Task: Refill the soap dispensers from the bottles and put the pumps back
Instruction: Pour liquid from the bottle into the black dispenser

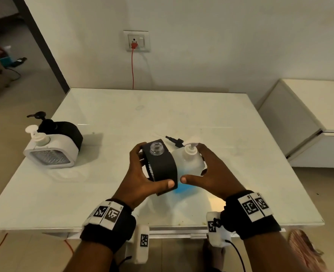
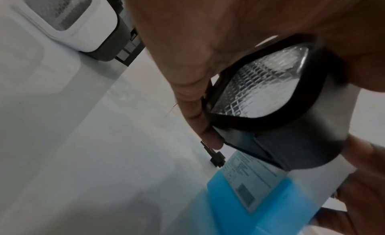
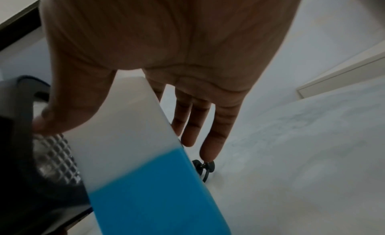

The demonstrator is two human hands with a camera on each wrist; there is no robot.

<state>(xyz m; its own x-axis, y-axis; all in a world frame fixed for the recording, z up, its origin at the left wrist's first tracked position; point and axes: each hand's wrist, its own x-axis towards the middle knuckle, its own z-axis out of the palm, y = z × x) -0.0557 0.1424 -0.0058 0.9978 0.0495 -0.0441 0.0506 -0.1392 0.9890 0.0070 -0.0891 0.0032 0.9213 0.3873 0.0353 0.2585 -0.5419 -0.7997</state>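
Observation:
My left hand [image 1: 142, 173] grips a black soap dispenser [image 1: 163, 167] whose clear threaded neck [image 1: 157, 148] stands open with no pump. Its ribbed clear window [image 2: 260, 83] shows in the left wrist view, between thumb and fingers [image 2: 193, 98]. My right hand [image 1: 207, 171] holds a translucent refill bottle [image 1: 191, 165] against the dispenser's right side, thumb in front and fingers [image 3: 208, 131] behind. The bottle [image 3: 135, 139] has blue soap in its lower part and a white pump [image 1: 190, 149] on top. A loose black pump [image 1: 174, 141] lies on the table just behind both.
At the white table's [image 1: 240, 124] left edge stand a white dispenser [image 1: 50, 152] and a black dispenser [image 1: 64, 132], both with pumps on. A red cable [image 1: 132, 69] hangs from the wall socket behind. A low white cabinet [image 1: 309, 124] stands to the right.

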